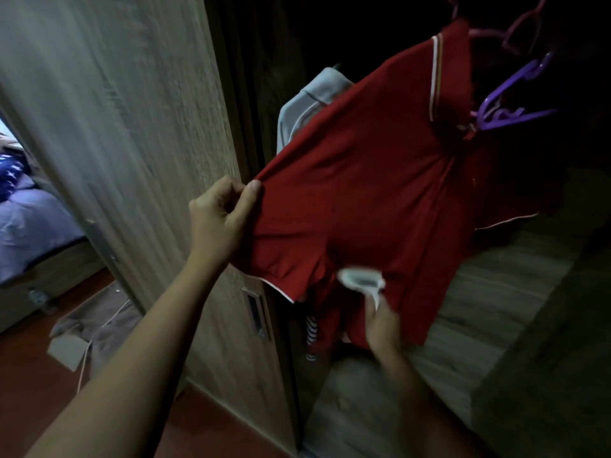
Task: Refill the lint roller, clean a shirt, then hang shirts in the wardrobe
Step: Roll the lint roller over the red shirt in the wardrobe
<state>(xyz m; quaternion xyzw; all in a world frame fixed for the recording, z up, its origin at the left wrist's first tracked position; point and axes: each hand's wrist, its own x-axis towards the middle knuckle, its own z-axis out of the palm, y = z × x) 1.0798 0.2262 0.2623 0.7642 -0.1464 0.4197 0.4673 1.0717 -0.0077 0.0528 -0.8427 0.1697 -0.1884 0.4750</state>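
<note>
A red polo shirt (370, 180) with white trim hangs on a hanger inside the dark wardrobe, tilted toward me. My left hand (220, 216) pinches its left edge and pulls the cloth taut. My right hand (380, 325) holds a white lint roller (362, 280), whose head lies against the lower front of the shirt. The roller and my right hand are blurred. A grey shirt (307, 104) hangs behind the red one.
The open wooden wardrobe door (132, 143) stands at my left. Purple hangers (509, 107) hang at the upper right. A striped garment (310, 338) shows below the shirt. A bed with blue bedding (29, 219) is far left, and a brown garment (96, 328) lies on the floor.
</note>
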